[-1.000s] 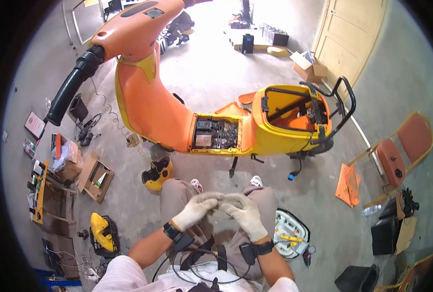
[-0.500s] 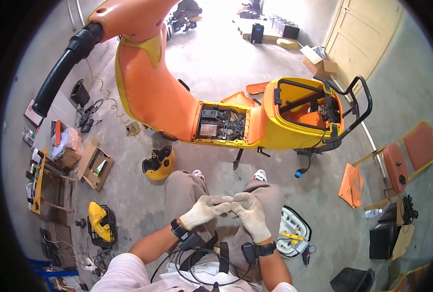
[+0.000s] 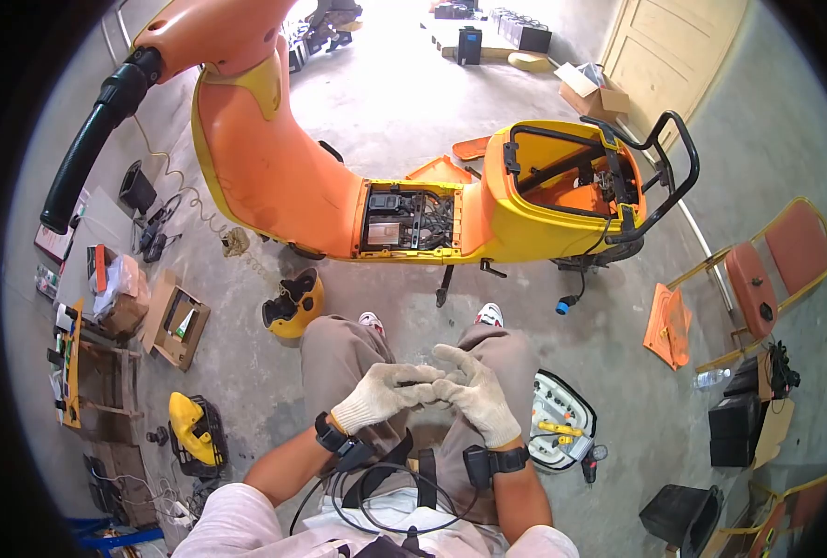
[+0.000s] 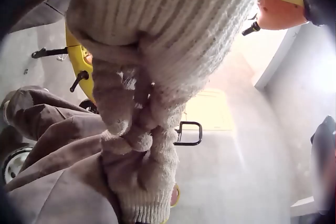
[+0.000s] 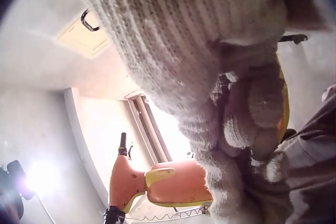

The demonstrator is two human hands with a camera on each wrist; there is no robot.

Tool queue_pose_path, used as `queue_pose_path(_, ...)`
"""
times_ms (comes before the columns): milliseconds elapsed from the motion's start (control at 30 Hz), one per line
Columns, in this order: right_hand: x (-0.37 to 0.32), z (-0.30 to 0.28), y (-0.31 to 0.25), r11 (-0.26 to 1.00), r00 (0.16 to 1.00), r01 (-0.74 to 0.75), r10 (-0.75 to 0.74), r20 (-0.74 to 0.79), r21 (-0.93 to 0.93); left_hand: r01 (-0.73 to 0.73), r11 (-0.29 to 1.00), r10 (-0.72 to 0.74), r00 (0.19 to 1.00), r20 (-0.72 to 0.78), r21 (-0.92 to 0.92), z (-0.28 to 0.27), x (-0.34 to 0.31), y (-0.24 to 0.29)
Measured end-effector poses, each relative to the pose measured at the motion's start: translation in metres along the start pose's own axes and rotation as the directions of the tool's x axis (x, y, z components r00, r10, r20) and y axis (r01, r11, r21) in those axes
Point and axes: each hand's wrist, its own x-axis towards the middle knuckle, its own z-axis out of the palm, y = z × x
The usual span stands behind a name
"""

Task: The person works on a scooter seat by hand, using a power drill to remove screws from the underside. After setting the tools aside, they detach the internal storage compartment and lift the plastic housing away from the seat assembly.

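Note:
Both hands wear off-white knitted gloves and meet over the lap of the seated person. My left hand (image 3: 384, 394) has its fingers bent loosely inward, their tips against the fingers of my right hand (image 3: 480, 396). One finger of the right hand stands out straight, away from the others. In the left wrist view, the glove fingertips (image 4: 137, 139) of the two hands overlap. No object shows between the hands. Beyond the knees stands an orange and yellow scooter (image 3: 274, 177), its floor compartment (image 3: 413, 221) uncovered and its seat area (image 3: 572, 177) open.
A yellow helmet (image 3: 294, 305) lies by the left knee. Right of the legs sits a white tray-like part (image 3: 548, 409) with yellow pieces, a drill (image 3: 593, 462) beside it. An orange panel (image 3: 666, 327) lies near a chair (image 3: 753, 288). An opened cardboard box (image 3: 173, 321) is at left.
The fingertips stay together over the lap, while one right-hand finger has straightened and lifted away. The head view has shifted, so the scooter sits slightly higher in it.

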Motion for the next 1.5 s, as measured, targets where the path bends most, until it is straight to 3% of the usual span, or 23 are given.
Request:
queue_pose_path(200, -0.003, 0.001, -0.006, 1.0, 1.0, -0.015, 0.015, -0.012, -0.021, -0.102, 0.994, 0.1, 0.994, -0.052, -0.038, 0.003, 0.007, -0.014)
queue_pose_path(333, 0.0, -0.003, 0.002, 0.999, 1.0, 0.003, -0.003, 0.015, 0.038, -0.047, 0.993, 0.043, 0.998, -0.045, -0.108, -0.001, 0.008, -0.012)
queue_pose_path(433, 0.007, -0.004, 0.011, 0.998, 0.999, -0.018, 0.021, -0.045, 0.067, -0.1, 0.967, 0.05, 0.976, -0.214, -0.233, -0.008, 0.005, -0.009)
queue_pose_path(467, 0.005, -0.001, 0.013, 0.997, 0.999, -0.022, 0.025, -0.046, 0.074, -0.119, 0.914, 0.06, 0.985, -0.16, -0.387, -0.011, 0.005, -0.016)
queue_pose_path(500, 0.003, 0.004, 0.008, 0.999, 1.0, 0.012, -0.013, 0.011, 0.041, -0.116, 0.916, 0.059, 0.986, -0.159, -0.384, -0.013, 0.001, -0.018)
queue_pose_path(567, 0.007, 0.004, 0.008, 0.998, 0.995, 0.064, -0.063, 0.071, -0.011, -0.036, 0.768, 0.141, 0.983, 0.115, -0.639, -0.012, 0.002, -0.017)
queue_pose_path(633, 0.011, 0.004, 0.024, 0.985, 0.986, -0.057, 0.03, 0.164, 0.165, 0.007, 0.796, 0.091, 0.987, 0.132, -0.605, -0.006, 0.001, -0.01)
queue_pose_path(767, 0.013, 0.008, 0.021, 0.95, 0.984, -0.086, 0.035, 0.173, 0.301, -0.067, 0.753, 0.142, 0.988, 0.062, -0.655, 0.005, 0.0, -0.014)
queue_pose_path(900, 0.012, 0.004, 0.026, 0.951, 0.974, -0.105, 0.039, 0.225, 0.291, -0.103, 0.761, 0.115, 0.993, -0.022, -0.641, 0.014, -0.01, -0.011)
queue_pose_path(967, 0.015, 0.001, 0.03, 0.965, 0.975, -0.113, 0.062, 0.213, 0.237, -0.156, 0.887, 0.176, 0.984, 0.007, -0.434, 0.012, -0.011, -0.011)
queue_pose_path(1000, 0.013, 0.002, 0.028, 0.969, 0.973, -0.11, 0.06, 0.223, 0.22, -0.117, 0.896, 0.103, 0.993, -0.056, -0.429, 0.02, -0.015, 0.0)
queue_pose_path(1167, 0.007, -0.001, 0.029, 0.961, 0.984, -0.129, 0.093, 0.155, 0.243, -0.166, 0.854, 0.128, 0.986, -0.11, -0.493, 0.029, -0.024, 0.003)
queue_pose_path(1367, 0.013, 0.004, 0.017, 0.967, 0.987, -0.097, 0.063, 0.145, 0.237, -0.164, 0.881, 0.118, 0.984, -0.131, -0.443, 0.029, -0.028, 0.007)
queue_pose_path(1433, 0.018, 0.006, 0.016, 0.936, 0.995, 0.002, -0.037, 0.091, 0.352, -0.15, 0.887, 0.111, 0.987, -0.114, -0.437, 0.026, -0.029, 0.008)
queue_pose_path(1500, 0.016, 0.009, 0.012, 0.901, 0.999, 0.028, -0.035, 0.008, 0.432, -0.126, 0.893, 0.097, 0.991, -0.089, -0.432, 0.026, -0.029, 0.008)
